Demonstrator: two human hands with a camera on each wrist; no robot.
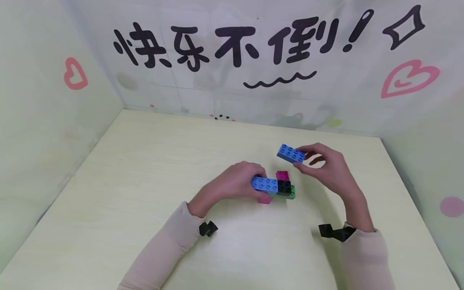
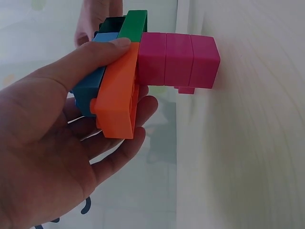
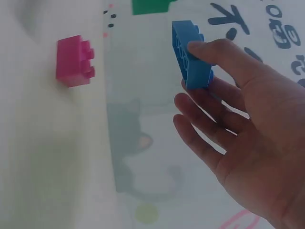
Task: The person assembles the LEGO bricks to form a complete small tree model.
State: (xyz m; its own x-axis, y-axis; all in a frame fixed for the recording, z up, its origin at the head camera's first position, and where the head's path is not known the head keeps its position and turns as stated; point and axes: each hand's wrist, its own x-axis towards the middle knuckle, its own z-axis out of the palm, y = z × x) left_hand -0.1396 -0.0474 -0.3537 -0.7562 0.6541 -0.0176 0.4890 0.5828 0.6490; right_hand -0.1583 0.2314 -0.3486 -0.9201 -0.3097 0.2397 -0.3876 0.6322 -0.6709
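My left hand [image 1: 241,179] grips a joined block build, thumb on one side and fingers on the other. On top of it are a blue brick [image 1: 264,185] and a black brick [image 1: 284,187]. Beneath these, in the left wrist view, lie a green brick [image 2: 133,26] and an orange brick [image 2: 119,90], with a column of three pink bricks [image 2: 178,59] below, its foot at the table. To the right and above, my right hand [image 1: 328,167] pinches one end of a separate blue eight-stud brick [image 3: 193,55] in the air, studs up. A loose pink brick [image 1: 282,175] stands just behind the build.
The pale wooden table [image 1: 108,193] is enclosed by a printed back wall [image 1: 224,92] and side walls at left and right. Black wrist mounts [image 1: 335,232] sit at both sleeve cuffs, low over the table.
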